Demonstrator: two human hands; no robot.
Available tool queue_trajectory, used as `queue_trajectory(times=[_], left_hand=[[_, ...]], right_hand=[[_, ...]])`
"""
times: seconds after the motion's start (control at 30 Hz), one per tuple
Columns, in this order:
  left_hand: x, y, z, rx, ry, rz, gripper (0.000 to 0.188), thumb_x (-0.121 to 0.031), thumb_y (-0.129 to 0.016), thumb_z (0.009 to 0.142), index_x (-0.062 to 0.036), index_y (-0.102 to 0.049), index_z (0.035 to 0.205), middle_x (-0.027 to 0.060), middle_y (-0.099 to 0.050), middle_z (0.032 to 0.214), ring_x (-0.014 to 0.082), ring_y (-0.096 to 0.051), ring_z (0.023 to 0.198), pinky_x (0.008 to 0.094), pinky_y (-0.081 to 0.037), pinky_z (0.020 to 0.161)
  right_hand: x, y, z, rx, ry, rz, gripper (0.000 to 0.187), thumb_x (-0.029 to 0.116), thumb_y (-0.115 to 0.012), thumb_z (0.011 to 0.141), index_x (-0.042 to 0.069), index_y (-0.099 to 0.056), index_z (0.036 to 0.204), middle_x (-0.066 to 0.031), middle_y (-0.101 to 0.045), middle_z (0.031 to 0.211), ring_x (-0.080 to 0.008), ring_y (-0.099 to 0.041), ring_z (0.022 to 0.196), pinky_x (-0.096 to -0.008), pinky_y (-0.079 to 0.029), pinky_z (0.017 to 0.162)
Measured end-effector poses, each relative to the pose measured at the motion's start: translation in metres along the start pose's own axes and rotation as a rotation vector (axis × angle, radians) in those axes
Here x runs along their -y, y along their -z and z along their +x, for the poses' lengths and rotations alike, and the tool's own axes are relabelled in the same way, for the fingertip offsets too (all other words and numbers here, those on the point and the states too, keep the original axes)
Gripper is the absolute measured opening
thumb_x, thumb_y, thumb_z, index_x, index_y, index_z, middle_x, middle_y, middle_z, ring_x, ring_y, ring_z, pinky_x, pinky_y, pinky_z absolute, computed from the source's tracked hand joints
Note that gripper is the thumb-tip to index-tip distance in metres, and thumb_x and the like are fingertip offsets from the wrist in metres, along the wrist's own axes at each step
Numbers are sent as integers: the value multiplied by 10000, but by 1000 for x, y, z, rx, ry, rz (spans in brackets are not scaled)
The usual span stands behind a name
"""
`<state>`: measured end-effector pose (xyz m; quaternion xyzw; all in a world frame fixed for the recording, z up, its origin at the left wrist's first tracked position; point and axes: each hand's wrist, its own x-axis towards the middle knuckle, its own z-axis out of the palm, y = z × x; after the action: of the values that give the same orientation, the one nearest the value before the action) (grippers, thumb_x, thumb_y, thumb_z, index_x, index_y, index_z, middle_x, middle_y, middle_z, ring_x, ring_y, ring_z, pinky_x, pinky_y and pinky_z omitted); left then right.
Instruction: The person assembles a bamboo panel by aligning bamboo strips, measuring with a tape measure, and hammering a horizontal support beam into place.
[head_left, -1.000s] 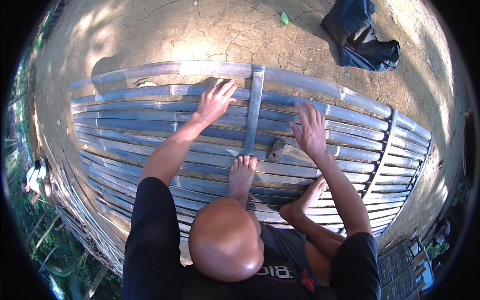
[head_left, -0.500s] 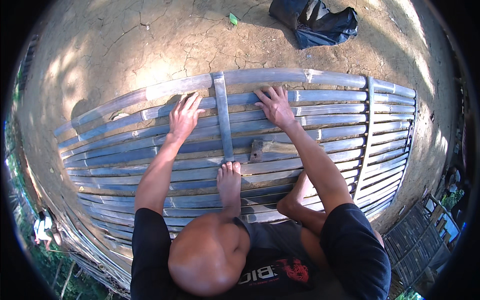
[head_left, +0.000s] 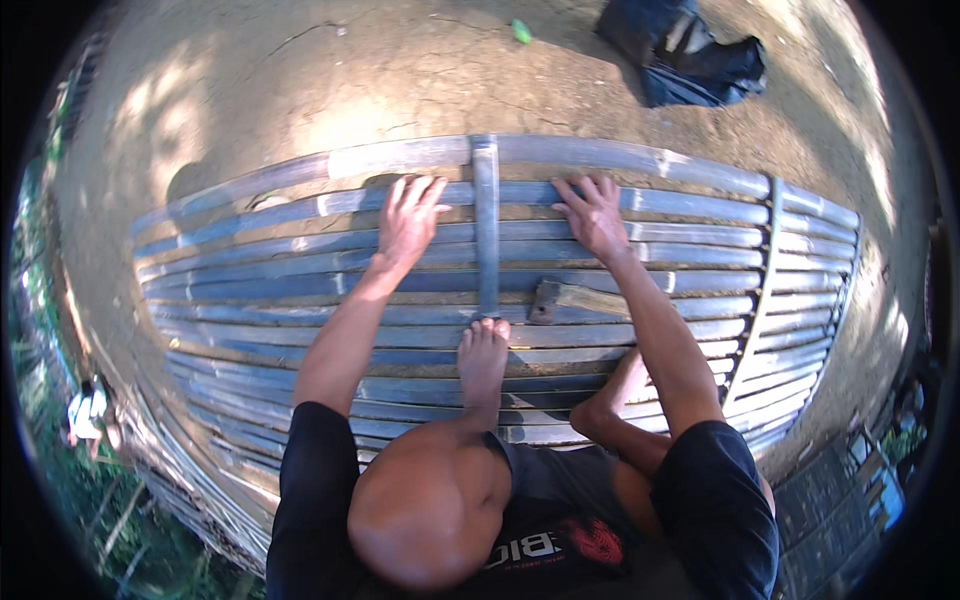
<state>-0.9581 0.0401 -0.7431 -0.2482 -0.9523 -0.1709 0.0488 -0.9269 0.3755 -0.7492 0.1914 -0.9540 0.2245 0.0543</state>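
Both of my hands lie on the second slat from the far edge of a bamboo slat frame, one on each side of its middle crosspiece [head_left: 486,235]. To the left of that crosspiece, my left hand [head_left: 408,218] presses on the bamboo slat [head_left: 345,203], its outstretched fingertips reaching past the far side. On the other side my right hand [head_left: 597,215] rests with fingers spread and thumb out. A hammer-like tool with a dark block head [head_left: 544,303] and a wooden handle [head_left: 592,299] lies on the slats below my right hand, partly hidden by the forearm.
My bare foot [head_left: 484,350] stands on the slats at the crosspiece's near end. A second crosspiece [head_left: 768,270] spans the right side. Beyond the frame, a crumpled black plastic bag [head_left: 700,68] and a green leaf [head_left: 521,31] lie on cracked earth.
The whole scene has shifted rightward in view. Against the slats, both hands and the tool keep nearly the same places.
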Motion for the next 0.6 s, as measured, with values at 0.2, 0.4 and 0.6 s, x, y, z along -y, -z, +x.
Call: queue_trajectory(times=[0.2,0.4,0.6], left_hand=[[4,-13,1,-41,-42,55,373,-151,-686,882,-106,-667,1252,79,-640,1159,287,-562,1026,425,-477,954],[5,-10,-5,30,22,24,469,-167,-714,836,-113,-636,1296,71,-619,1205,296,-542,1085,427,-411,1049],[-1,-10,-1,33,42,0,453,-179,-701,839,-113,-645,1284,73,-609,1228,312,-526,1124,426,-406,1051]], right_hand=[[0,7,0,18,-35,-22,404,207,-704,865,136,-670,1262,-86,-610,1198,-338,-514,1085,-485,-396,969],[2,-1,-2,18,-23,-48,418,217,-693,878,140,-657,1287,-80,-601,1207,-343,-509,1098,-502,-388,1002],[-4,1,-3,28,-27,-19,397,193,-688,885,117,-663,1274,-111,-598,1209,-367,-503,1111,-517,-384,1013]])
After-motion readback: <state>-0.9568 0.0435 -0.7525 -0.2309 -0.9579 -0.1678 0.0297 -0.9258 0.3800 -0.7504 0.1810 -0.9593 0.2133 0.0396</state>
